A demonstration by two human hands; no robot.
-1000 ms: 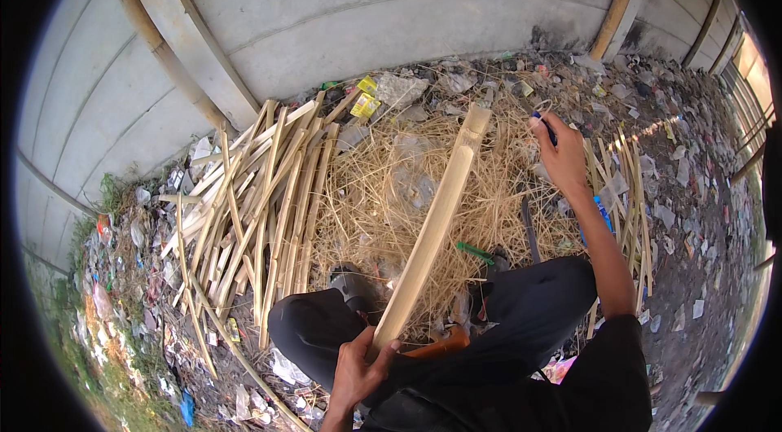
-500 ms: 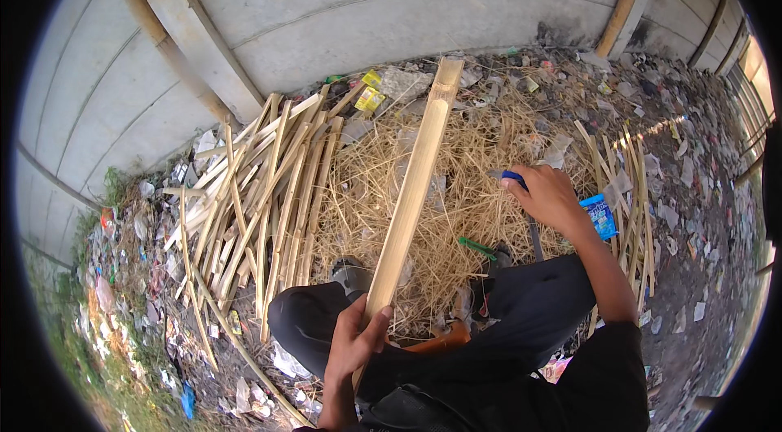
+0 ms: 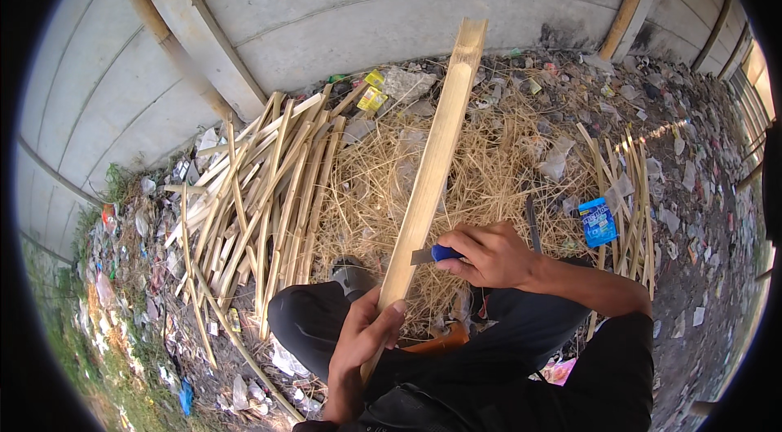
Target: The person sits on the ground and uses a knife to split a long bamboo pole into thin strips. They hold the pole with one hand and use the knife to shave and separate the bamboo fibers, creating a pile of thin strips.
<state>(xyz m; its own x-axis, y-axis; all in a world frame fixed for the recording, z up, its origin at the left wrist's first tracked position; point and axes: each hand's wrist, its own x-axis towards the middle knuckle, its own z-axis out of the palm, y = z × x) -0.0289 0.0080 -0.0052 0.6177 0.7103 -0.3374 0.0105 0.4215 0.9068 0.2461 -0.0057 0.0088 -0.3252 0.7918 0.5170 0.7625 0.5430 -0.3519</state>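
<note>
My left hand [image 3: 368, 342] grips a long split bamboo strip [image 3: 434, 155] near its lower end. The strip slants up and away in front of me, its pale inner face toward me. My right hand [image 3: 493, 257] is closed round the blue handle [image 3: 445, 253] of a short-bladed knife. Its flat grey blade [image 3: 421, 256] lies at the strip's right edge, a little above my left hand. Whether the blade cuts into the bamboo cannot be told. A dark, narrow, blade-like piece [image 3: 533, 223] rests on the straw beyond my right wrist.
A heap of bamboo strips [image 3: 269, 196] lies to the left, with a smaller bundle [image 3: 629, 204] at the right. Bamboo shavings [image 3: 505, 163] cover the ground before my crossed legs. A blue packet [image 3: 598, 222] lies by the right bundle. A concrete wall [image 3: 391, 4] stands behind.
My right hand has come left and nearer, bringing the knife blade to the bamboo strip. The strip's far end has risen and shifted slightly right. My left hand keeps its grip.
</note>
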